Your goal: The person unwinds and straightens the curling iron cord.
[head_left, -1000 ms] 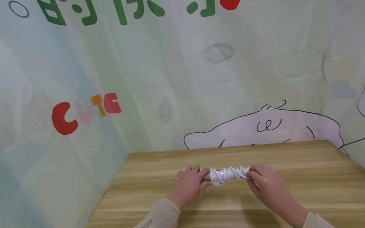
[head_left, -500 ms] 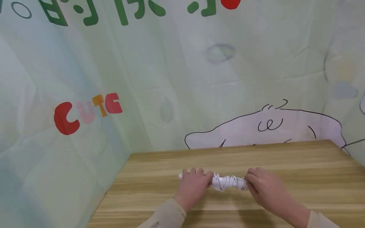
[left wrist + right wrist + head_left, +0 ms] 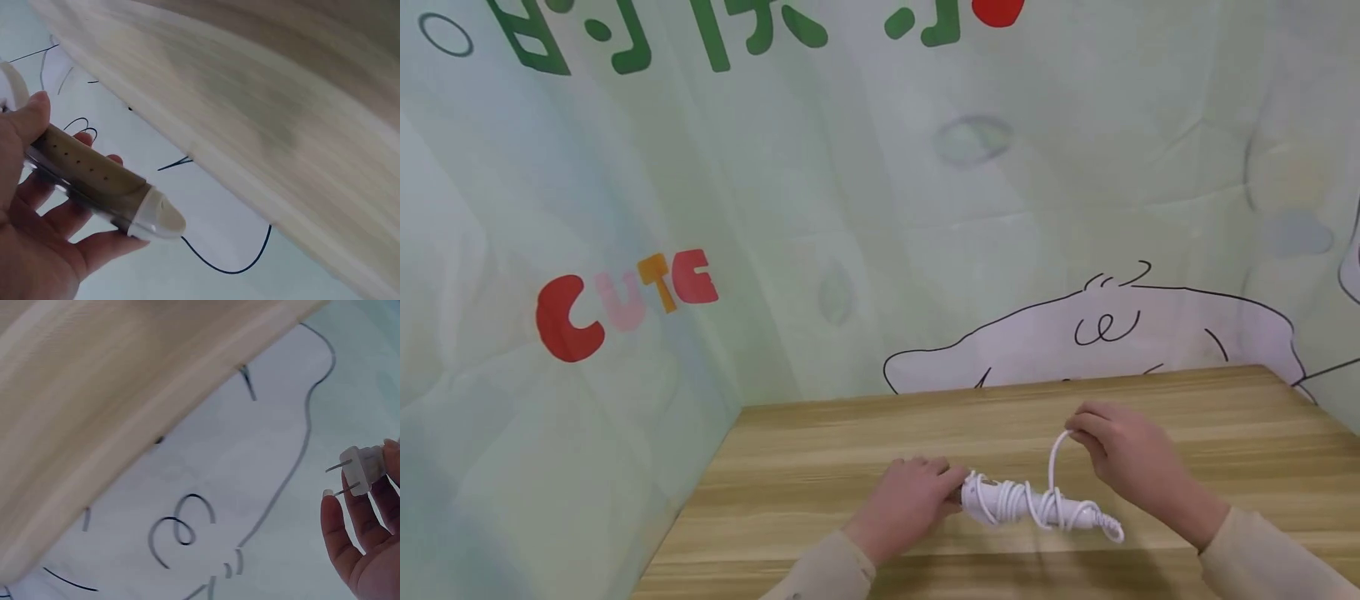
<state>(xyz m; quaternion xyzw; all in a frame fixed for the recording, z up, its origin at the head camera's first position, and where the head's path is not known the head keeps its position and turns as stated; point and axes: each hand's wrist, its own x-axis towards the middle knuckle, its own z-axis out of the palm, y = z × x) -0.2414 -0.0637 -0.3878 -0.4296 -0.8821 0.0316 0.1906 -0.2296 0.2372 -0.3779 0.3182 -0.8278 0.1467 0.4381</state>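
Left hand (image 3: 904, 504) curls round the hair iron (image 3: 94, 178), cord (image 3: 1052, 465) mostly wound (one stretch loose); right hand (image 3: 1133, 454), at two o'clock, pinches the plug (image 3: 365, 467).

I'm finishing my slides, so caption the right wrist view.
Right hand holding a two-pronged plug, wooden table at upper left, printed backdrop behind.

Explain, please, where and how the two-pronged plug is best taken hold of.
The plug, I judge, is best pinched by its pale body, coming from behind, away from the two metal prongs. They stick out of its flat front face, while the stubby body behind that face gives room for thumb and fingers.
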